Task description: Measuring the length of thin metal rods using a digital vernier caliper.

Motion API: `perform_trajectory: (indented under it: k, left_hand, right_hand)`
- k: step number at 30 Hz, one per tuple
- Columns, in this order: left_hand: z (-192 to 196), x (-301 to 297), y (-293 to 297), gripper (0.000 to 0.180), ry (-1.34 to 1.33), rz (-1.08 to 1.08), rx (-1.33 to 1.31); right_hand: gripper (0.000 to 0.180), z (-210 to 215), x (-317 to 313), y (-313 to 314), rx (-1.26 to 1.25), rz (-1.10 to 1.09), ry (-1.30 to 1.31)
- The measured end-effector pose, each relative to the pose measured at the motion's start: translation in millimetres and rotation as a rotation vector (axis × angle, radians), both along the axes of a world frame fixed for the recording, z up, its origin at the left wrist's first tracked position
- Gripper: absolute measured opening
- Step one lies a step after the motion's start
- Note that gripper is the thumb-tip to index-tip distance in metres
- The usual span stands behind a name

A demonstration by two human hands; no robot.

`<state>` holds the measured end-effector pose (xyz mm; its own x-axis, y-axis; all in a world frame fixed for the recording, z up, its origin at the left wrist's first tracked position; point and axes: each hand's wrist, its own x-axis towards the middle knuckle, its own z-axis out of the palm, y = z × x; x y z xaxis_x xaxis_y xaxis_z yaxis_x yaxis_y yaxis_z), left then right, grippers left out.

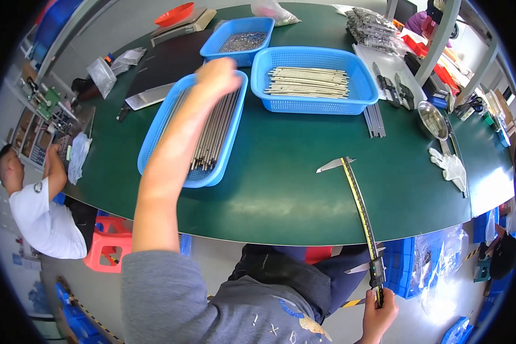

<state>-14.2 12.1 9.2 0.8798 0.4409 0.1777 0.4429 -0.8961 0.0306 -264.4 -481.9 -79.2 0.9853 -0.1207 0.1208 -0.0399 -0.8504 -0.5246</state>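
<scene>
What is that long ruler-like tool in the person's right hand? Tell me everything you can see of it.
It is a long caliper, a slim metal beam with a yellow scale strip along it. A pointed steel jaw juts left at its far end, and a dark sliding head with a second jaw sits near the grip. The right hand holds its near end below the table edge; the far end reaches over the green table, whether touching it I cannot tell.

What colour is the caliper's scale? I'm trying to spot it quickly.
Yellow with dark marks, on the caliper held by the right hand; head view.
</scene>
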Motion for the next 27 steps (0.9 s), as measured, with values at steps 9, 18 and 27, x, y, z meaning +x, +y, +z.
perform_trajectory:
  k: [9,18,27]
  left_hand:
    - [-11.0,-61.2,51.8,0.025,0.264,0.146,-0.279]
    - [-7.2,-61.0,52.3,0.03,0.138,0.201,-0.266]
    - [20.2,-94.7,-144.4,0.02,-0.84,-1.186,0.163]
  right_hand:
    - [0.021,4.1,4.1,-1.3,0.043,0.01,0.062]
    - [0.029,12.5,-1.7,5.0,-0.009,-0.038,0.084]
    - [0.036,21.5,3.3,13.4,-0.048,0.014,0.024]
